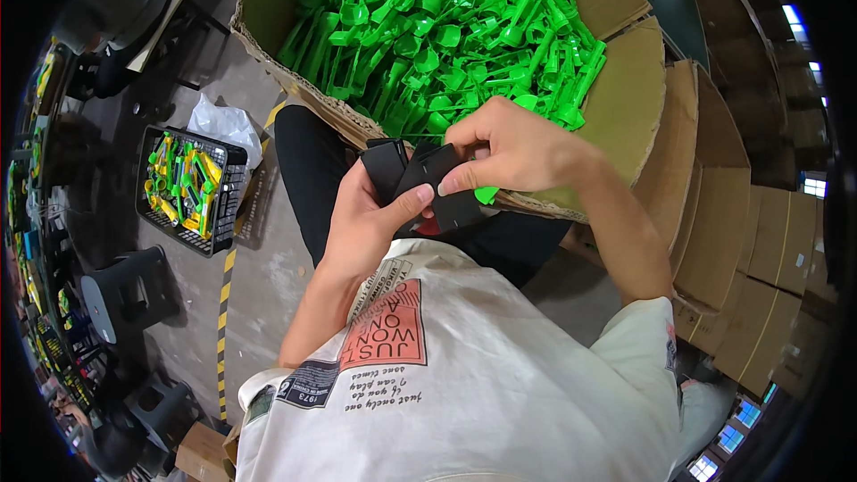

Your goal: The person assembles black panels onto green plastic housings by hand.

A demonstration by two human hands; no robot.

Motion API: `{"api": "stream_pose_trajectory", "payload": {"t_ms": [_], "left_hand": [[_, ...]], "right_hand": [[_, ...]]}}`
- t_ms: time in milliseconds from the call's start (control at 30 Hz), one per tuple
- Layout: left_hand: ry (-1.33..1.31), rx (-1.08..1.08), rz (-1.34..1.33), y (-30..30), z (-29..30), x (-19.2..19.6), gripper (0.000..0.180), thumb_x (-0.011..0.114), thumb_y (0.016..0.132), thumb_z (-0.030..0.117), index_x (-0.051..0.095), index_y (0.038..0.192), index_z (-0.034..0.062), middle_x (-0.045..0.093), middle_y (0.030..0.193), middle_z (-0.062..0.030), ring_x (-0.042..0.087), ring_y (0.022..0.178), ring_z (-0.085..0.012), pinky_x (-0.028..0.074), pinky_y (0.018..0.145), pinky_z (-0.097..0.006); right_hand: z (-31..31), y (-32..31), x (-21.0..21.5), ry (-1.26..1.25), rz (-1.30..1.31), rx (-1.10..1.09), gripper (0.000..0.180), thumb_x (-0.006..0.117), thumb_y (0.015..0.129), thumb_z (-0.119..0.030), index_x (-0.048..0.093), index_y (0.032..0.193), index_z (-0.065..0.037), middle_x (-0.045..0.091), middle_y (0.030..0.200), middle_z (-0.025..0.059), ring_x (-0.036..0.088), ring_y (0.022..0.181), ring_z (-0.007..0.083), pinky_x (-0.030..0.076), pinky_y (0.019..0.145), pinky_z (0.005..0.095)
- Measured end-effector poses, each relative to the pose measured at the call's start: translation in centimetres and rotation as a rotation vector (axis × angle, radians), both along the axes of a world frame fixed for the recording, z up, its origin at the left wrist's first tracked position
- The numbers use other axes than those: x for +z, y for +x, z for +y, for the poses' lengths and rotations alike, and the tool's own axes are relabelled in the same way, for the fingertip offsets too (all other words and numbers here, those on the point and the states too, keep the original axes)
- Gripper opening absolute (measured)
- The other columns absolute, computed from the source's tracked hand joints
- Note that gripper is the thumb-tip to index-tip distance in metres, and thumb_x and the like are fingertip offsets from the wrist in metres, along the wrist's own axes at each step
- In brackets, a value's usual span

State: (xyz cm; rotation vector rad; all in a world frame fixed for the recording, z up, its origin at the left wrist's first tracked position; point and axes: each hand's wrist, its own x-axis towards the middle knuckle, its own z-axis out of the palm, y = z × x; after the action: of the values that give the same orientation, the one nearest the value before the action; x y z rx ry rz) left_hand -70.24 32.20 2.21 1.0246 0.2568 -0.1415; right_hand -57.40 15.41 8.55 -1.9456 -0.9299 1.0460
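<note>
We've got some flat black rectangular pieces (457, 207) pinched snugly in both our left hand (357, 214) and right hand (531, 147), thumbs nearly meeting, right by the near edge of a big brown cardboard box (629, 116). It's heaped with shiny green plastic scoop-like parts (446, 45). Past its left edge, a black plastic mesh basket (234, 183) holds yellow and green bits (183, 183).

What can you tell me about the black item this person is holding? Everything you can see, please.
The black item looks flat and smooth, perhaps plastic or card, with small pale marks. Its dark panels overlap at an angle; whether they form one folded piece or several is unclear. It is held above the lap, by the near side of the cardboard box. The left grip holds its left side and the right grip its upper right, partly hiding it.
</note>
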Motion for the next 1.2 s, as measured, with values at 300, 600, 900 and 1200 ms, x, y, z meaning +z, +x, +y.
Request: {"api": "stream_pose_trajectory", "payload": {"t_ms": [300, 600, 900, 1200], "left_hand": [[0.081, 0.009, -0.023, 0.0, -1.1, 0.0, 0.031, 0.068, 0.084, 0.002, 0.050, 0.109, -0.0012, 0.063, 0.095, -0.0077, 0.062, 0.082, -0.0127, 0.053, 0.073, -0.027], [-0.237, 0.039, -0.028, 0.1, -0.8, -1.1, 0.031, 0.066, 0.081, -0.001, 0.051, 0.107, -0.0010, 0.063, 0.098, -0.0089, 0.065, 0.084, -0.0179, 0.054, 0.079, -0.033], [-0.366, 0.113, -0.020, -0.1, -0.6, -2.3, 0.031, 0.073, 0.073, -0.002, 0.050, 0.093, 0.0039, 0.063, 0.083, -0.0095, 0.060, 0.063, -0.0157, 0.051, 0.059, -0.028], [0.047, 0.188, 0.043, -2.0, -2.3, -0.9, 0.031, 0.077, 0.072, 0.005, 0.061, 0.097, -0.0034, 0.065, 0.073, -0.0057, 0.051, 0.048, -0.0057, 0.041, 0.042, -0.019]], "right_hand": [[-0.3, -0.1, -1.6, 0.095, 0.043, -0.201, 0.032, 0.079, 0.075, -0.018, 0.054, 0.062, -0.003, 0.042, 0.053, -0.0052, 0.034, 0.052, 0.0029, 0.027, 0.046, 0.0242], [-1.5, 0.5, -0.4, 0.088, -0.060, -0.014, 0.025, 0.075, 0.079, -0.017, 0.058, 0.068, -0.003, 0.049, 0.058, -0.0051, 0.038, 0.052, 0.0030, 0.030, 0.046, 0.0241], [-0.2, -3.4, 0.9, 0.326, 0.166, -0.796, 0.019, 0.061, 0.091, -0.020, 0.057, 0.087, -0.002, 0.056, 0.064, -0.0012, 0.050, 0.051, 0.0063, 0.039, 0.046, 0.0224], [5.3, -4.1, -3.9, 0.497, 0.134, -0.879, 0.020, 0.059, 0.091, -0.018, 0.056, 0.082, 0.000, 0.058, 0.066, 0.0005, 0.050, 0.056, 0.0055, 0.040, 0.049, 0.0246]]}}
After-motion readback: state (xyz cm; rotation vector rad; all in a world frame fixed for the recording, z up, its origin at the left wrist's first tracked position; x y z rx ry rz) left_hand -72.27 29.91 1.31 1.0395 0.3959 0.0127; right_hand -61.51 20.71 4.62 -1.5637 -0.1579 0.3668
